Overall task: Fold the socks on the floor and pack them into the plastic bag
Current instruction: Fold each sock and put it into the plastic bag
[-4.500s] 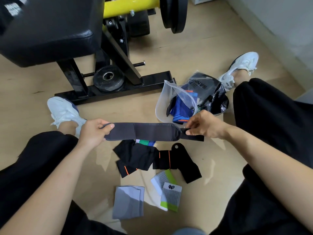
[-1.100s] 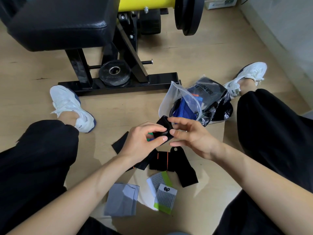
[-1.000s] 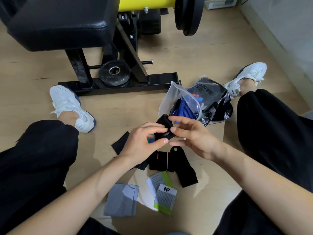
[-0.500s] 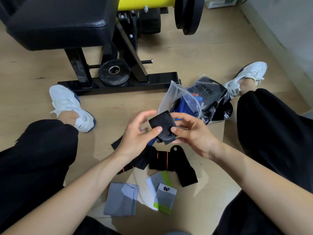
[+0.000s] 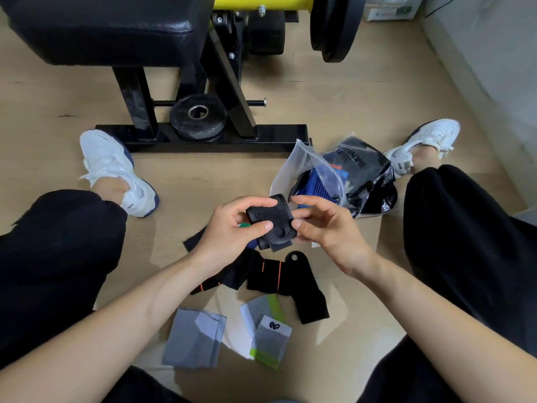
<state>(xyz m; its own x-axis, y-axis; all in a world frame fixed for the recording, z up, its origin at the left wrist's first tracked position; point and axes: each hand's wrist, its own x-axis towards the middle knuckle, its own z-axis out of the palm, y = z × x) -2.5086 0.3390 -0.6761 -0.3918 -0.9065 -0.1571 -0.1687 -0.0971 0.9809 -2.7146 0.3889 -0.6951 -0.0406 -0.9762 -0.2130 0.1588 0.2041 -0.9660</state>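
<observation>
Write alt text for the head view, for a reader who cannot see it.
A person's left hand and right hand pinch a rolled dark band beside an open plastic bag that holds blue and black items. Black socks, a grey sock and white-green socks lie on the floor.

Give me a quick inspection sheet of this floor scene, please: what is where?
Surface: wooden floor, person seated on it.
Job's things: rolled dark band held above the floor; plastic bag open, blue and black fabric inside; black socks, grey sock and white-green sock lying loose.
Clutter: weight plate at the bench base.
Grippers: left hand and right hand both pinch the band.
Cables: one thin dark lead by the wall, far off.
Surroundings: black weight bench, white shoes.
</observation>
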